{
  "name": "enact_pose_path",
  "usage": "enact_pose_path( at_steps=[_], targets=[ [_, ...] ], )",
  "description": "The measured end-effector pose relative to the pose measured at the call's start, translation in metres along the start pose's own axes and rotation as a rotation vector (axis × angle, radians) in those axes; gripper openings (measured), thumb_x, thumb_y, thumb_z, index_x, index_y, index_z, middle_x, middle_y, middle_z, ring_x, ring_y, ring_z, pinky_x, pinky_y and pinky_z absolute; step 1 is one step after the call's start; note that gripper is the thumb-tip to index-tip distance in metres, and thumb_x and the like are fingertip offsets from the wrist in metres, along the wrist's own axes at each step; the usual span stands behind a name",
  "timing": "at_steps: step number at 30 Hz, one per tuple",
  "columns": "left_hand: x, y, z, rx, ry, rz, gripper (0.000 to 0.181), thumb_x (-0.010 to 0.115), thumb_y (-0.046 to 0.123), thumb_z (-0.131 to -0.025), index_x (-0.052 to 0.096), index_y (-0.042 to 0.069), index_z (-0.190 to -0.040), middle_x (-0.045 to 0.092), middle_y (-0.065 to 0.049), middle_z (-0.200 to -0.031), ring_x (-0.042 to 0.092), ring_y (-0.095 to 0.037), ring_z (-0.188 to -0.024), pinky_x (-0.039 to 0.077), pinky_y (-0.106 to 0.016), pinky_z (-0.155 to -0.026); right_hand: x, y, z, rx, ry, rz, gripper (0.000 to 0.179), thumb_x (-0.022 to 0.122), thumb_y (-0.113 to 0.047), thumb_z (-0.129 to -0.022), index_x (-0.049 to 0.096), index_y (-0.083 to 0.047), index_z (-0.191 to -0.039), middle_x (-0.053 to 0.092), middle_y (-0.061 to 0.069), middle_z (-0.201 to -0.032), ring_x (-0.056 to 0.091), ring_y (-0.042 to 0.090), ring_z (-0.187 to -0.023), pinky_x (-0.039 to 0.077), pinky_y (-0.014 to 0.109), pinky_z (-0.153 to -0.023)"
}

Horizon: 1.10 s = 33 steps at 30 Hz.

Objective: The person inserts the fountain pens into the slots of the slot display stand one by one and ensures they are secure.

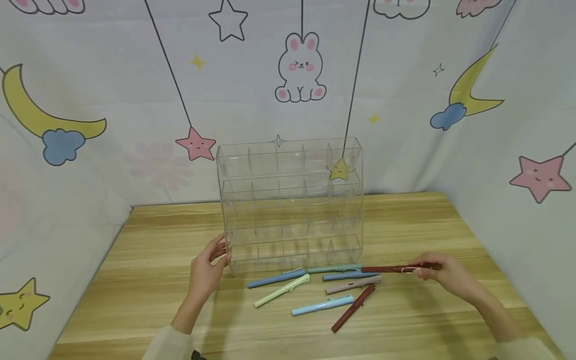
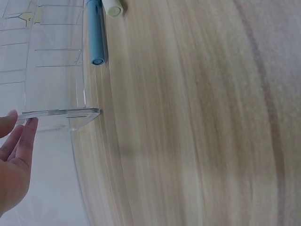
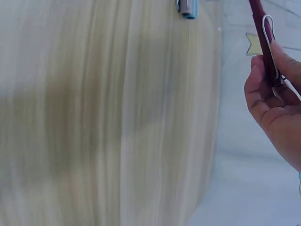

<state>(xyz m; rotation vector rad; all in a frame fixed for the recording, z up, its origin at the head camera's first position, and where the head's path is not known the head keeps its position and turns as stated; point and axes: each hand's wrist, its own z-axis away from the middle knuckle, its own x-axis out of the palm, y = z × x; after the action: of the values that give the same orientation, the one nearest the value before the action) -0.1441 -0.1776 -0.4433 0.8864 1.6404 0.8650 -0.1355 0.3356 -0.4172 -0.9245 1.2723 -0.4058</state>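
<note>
A clear acrylic rack [image 1: 292, 245] with rows of divided compartments stands upright on the table. My left hand [image 1: 206, 270] pinches its left side panel [image 2: 59, 113] between thumb and fingers, low down. The right hand [image 1: 452, 279] holds a dark red pen [image 1: 387, 269] with a silver clip [image 3: 268, 30], its far tip pointing left toward the rack's lower right corner. Under the rack's front lie a teal pen [image 1: 330, 269], a blue pen [image 1: 344, 276] and another blue pen [image 1: 274, 279]. A pinkish pen [image 1: 346, 286] lies close to them.
Nearer the front are a pale green pen [image 1: 281, 292], a light blue pen [image 1: 321, 305] and a second dark red pen [image 1: 351, 311]. Behind the wooden table [image 1: 148, 280] hangs a white cloth [image 1: 252, 100] with cartoon prints, which also runs along both sides.
</note>
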Motion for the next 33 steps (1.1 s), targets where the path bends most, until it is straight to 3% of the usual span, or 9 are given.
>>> enact_pose_path(
  at_steps=[6, 12, 18, 24, 28, 33],
  targets=[
    [0.0, -0.001, 0.001, 0.024, 0.015, -0.006, 0.052, 0.064, -0.01, -0.079, 0.049, -0.001, -0.128, 0.061, -0.025, -0.106, 0.061, -0.036, -0.097, 0.054, -0.026, -0.073, 0.016, -0.021, -0.016, 0.023, 0.029, -0.074, 0.022, 0.062, -0.02, -0.087, 0.066, -0.004, -0.101, 0.063, 0.006, -0.077, 0.059, 0.021, -0.069, 0.051, 0.031, -0.063],
    [0.0, 0.0, 0.001, 0.036, 0.015, 0.008, 0.052, 0.064, -0.013, -0.078, 0.049, -0.003, -0.127, 0.06, -0.027, -0.106, 0.061, -0.037, -0.095, 0.054, -0.026, -0.072, 0.034, -0.041, -0.034, 0.05, 0.049, -0.19, 0.028, 0.061, -0.024, -0.088, 0.065, 0.0, -0.104, 0.066, 0.01, -0.082, 0.063, 0.025, -0.076, 0.053, 0.038, -0.072],
    [0.0, 0.001, 0.0, 0.013, 0.001, 0.012, 0.053, 0.063, -0.012, -0.079, 0.048, -0.002, -0.129, 0.059, -0.027, -0.107, 0.06, -0.036, -0.097, 0.054, -0.027, -0.073, 0.051, -0.062, -0.054, 0.063, 0.048, -0.313, 0.036, 0.06, -0.022, -0.089, 0.06, 0.007, -0.11, 0.067, 0.014, -0.088, 0.065, 0.025, -0.082, 0.051, 0.037, -0.082],
    [-0.001, 0.0, 0.0, 0.018, -0.008, 0.003, 0.053, 0.064, -0.011, -0.079, 0.048, -0.002, -0.129, 0.06, -0.027, -0.107, 0.061, -0.036, -0.097, 0.054, -0.027, -0.073, 0.073, -0.081, -0.075, 0.038, 0.043, -0.397, 0.032, 0.06, -0.017, -0.089, 0.061, 0.008, -0.108, 0.067, 0.017, -0.087, 0.066, 0.028, -0.081, 0.05, 0.045, -0.082],
    [-0.001, 0.0, 0.0, 0.018, -0.001, -0.002, 0.053, 0.064, -0.011, -0.079, 0.048, -0.001, -0.129, 0.06, -0.027, -0.107, 0.061, -0.036, -0.096, 0.054, -0.028, -0.074, 0.092, -0.095, -0.09, 0.031, 0.054, -0.429, 0.032, 0.061, -0.017, -0.089, 0.062, 0.01, -0.106, 0.068, 0.015, -0.084, 0.067, 0.026, -0.077, 0.053, 0.039, -0.078],
    [-0.002, 0.0, 0.0, 0.006, -0.002, 0.005, 0.053, 0.064, -0.01, -0.079, 0.049, -0.001, -0.129, 0.06, -0.026, -0.107, 0.061, -0.035, -0.096, 0.054, -0.027, -0.074, 0.115, -0.114, -0.107, -0.008, 0.084, -0.501, 0.031, 0.062, -0.014, -0.088, 0.061, 0.013, -0.103, 0.067, 0.018, -0.08, 0.066, 0.032, -0.074, 0.055, 0.039, -0.073]
  ],
)
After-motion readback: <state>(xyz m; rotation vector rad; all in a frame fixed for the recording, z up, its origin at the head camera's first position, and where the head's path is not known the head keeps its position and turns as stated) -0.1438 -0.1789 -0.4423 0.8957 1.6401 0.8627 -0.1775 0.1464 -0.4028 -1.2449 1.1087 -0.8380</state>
